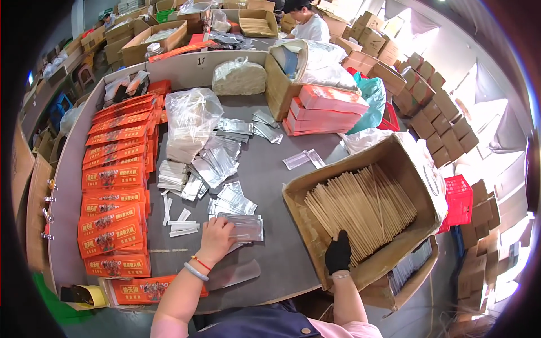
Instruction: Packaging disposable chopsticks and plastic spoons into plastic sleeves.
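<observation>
My bare left hand [217,236], fingers curled together, rests at the left end of a flat silvery packet [248,228] on top of a small pile. More silvery packets [217,166] lie scattered beyond it. Beside my left wrist a clear plastic sleeve [234,274] lies on the grey table [270,197]. My right hand [338,254], in a black glove, reaches inside the near edge of a cardboard box [307,234] and touches the ends of wooden chopsticks [366,208] stacked there. The dark glove hides how its fingers are bent.
Red printed sleeves [112,177] overlap down the left side. White paper strips [183,226] lie near my left hand. A bag of packets [193,121], a stack of red boxes [324,110] and a low partition [186,65] stand farther back. Another person [310,27] is beyond the partition.
</observation>
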A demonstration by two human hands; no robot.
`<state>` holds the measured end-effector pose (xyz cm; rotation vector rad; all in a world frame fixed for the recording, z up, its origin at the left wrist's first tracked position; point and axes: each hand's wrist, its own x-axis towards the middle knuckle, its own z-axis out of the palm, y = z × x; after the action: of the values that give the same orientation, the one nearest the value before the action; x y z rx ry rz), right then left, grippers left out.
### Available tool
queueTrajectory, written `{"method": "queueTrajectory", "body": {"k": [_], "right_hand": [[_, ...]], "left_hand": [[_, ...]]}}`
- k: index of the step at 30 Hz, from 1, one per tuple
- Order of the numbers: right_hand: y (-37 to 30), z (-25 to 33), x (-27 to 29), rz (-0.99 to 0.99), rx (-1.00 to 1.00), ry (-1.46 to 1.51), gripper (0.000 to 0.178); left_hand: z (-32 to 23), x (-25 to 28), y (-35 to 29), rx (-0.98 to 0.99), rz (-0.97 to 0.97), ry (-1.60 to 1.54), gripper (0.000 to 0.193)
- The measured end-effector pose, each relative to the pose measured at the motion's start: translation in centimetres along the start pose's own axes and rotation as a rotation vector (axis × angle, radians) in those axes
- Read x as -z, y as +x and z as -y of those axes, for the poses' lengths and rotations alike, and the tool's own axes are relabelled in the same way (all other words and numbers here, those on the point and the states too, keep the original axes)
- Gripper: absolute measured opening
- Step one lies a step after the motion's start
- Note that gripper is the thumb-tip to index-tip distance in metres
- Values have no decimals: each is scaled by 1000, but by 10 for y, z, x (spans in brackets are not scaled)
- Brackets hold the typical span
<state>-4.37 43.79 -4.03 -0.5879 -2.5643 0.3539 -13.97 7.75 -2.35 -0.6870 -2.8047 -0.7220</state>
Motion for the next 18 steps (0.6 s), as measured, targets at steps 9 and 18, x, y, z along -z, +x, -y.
{"method": "queueTrajectory", "body": {"k": [9, 18], "right_hand": [[-11, 61, 4, 90, -123, 576, 15], [2, 92, 27, 523, 580, 366, 30]], "left_hand": [[0, 4, 2, 31, 6, -83, 36], [-7, 51, -60, 371, 287, -616, 21]]}}
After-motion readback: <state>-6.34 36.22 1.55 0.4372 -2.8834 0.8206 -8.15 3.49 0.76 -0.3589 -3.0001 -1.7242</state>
